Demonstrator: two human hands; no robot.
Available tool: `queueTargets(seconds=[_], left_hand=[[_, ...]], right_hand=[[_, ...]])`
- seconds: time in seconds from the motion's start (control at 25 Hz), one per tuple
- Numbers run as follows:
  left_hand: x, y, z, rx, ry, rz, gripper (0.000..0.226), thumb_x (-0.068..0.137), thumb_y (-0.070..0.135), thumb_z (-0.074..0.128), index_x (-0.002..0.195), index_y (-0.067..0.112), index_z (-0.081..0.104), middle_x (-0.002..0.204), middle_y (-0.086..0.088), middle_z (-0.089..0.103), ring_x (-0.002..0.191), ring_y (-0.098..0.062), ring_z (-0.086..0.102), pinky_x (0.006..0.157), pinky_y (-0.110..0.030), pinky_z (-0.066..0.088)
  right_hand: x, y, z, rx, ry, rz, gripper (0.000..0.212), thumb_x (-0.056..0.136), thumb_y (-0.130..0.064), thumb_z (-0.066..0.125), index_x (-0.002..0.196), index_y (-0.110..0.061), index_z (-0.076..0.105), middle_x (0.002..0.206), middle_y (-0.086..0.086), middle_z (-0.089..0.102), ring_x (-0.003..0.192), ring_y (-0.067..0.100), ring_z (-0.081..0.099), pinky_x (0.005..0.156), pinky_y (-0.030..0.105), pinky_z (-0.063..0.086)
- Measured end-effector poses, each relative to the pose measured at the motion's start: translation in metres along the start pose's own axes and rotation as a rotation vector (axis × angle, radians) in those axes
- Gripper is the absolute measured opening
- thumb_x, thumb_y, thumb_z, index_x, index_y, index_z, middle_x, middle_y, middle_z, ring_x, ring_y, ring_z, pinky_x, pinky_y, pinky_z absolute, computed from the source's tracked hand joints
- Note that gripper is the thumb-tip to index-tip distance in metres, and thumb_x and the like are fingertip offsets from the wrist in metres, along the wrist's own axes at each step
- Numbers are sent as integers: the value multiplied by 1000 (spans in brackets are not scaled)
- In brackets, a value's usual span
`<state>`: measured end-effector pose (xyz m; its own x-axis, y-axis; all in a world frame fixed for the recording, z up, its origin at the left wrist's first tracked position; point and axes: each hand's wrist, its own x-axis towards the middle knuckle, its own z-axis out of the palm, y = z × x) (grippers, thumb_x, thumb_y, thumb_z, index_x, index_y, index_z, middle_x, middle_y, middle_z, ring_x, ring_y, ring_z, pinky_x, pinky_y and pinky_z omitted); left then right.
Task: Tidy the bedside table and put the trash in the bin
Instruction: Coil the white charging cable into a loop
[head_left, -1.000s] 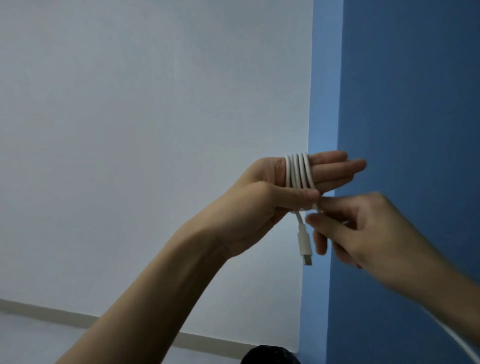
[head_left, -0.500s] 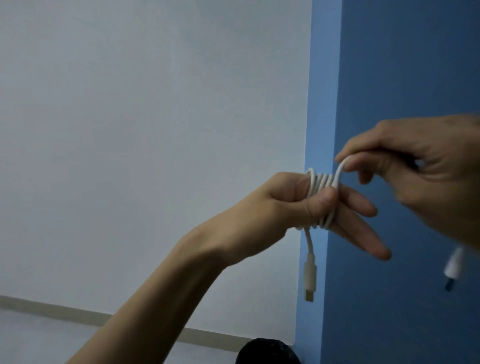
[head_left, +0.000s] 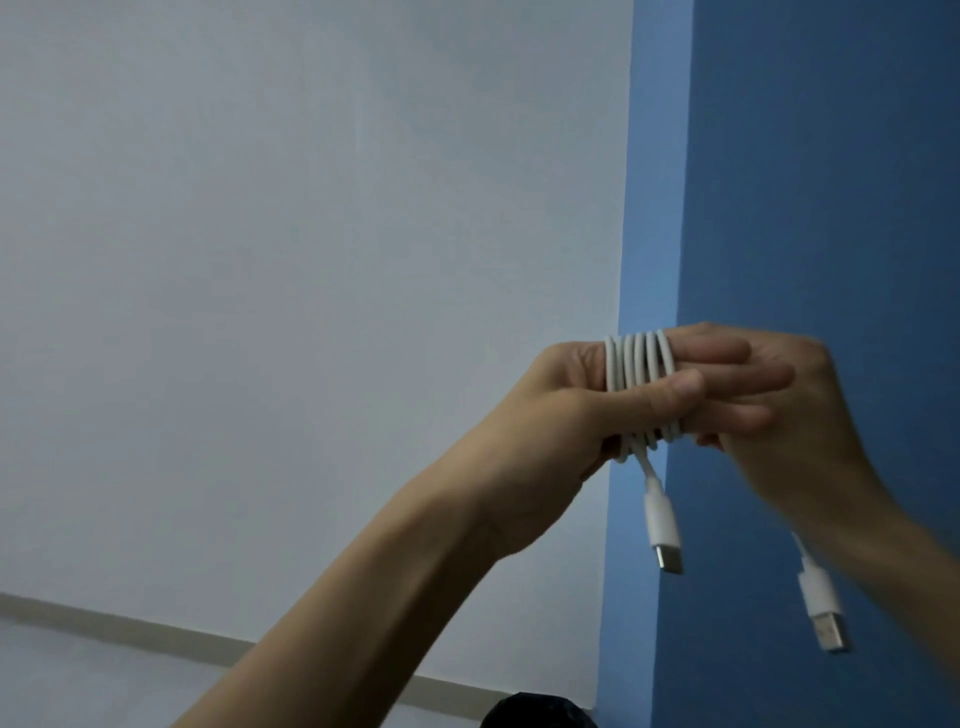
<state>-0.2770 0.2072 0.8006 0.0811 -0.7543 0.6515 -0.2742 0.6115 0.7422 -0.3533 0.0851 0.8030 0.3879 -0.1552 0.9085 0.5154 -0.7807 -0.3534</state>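
Fingers (head_left: 727, 382) of the left hand (head_left: 597, 415) lie straight, wound with a white cable (head_left: 636, 364), thumb pressing the coils. Behind them, the right hand (head_left: 810, 415) grips the cable's far part. Two plugs dangle below, before a blue wall (head_left: 831, 182)

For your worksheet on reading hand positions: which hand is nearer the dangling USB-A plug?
Right. The right hand is directly above the USB-A plug, which hangs beneath its wrist; the left hand is farther to the left.
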Motion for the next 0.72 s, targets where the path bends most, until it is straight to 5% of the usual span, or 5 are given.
queueTargets(seconds=[0.28,0.4,0.48,0.64,0.72], left_hand=[[-4,2,-6,47,0,44,26,93,3,43,112,9,60,120,-2,63,102,-14,65,81,-26,49],[-4,4,-8,82,67,87,30,94,0,43,119,4,57,125,-6,62,113,-15,62,94,-18,49],[-3,4,-9,124,111,117,31,94,-3,42,122,0,56,124,-10,62,114,-16,61,96,-15,47],[-1,-5,-4,328,152,114,31,94,-7,42,121,-3,55,123,-14,64,111,-10,60,94,-11,46],[-2,-12,-4,448,174,100,29,94,0,44,119,5,59,121,-6,67,114,-7,60,99,-18,46]], right_hand=[[-12,2,-2,-111,-172,130,40,90,-14,55,50,-19,59,38,-3,53,31,5,40,35,9,30],[-30,-6,-12,-174,-378,89,22,90,-23,54,84,-38,69,50,-11,61,35,4,41,39,7,32],[-37,-10,-17,-523,-485,-88,21,86,-21,56,98,-31,69,46,-16,59,33,-6,42,45,0,34],[-38,-22,-21,-924,-530,-384,31,42,-6,84,67,-18,69,35,-18,49,26,-5,40,30,14,38],[-41,-30,-23,-990,-538,-425,14,55,-15,77,61,-19,65,36,-12,49,26,9,47,22,23,36]])
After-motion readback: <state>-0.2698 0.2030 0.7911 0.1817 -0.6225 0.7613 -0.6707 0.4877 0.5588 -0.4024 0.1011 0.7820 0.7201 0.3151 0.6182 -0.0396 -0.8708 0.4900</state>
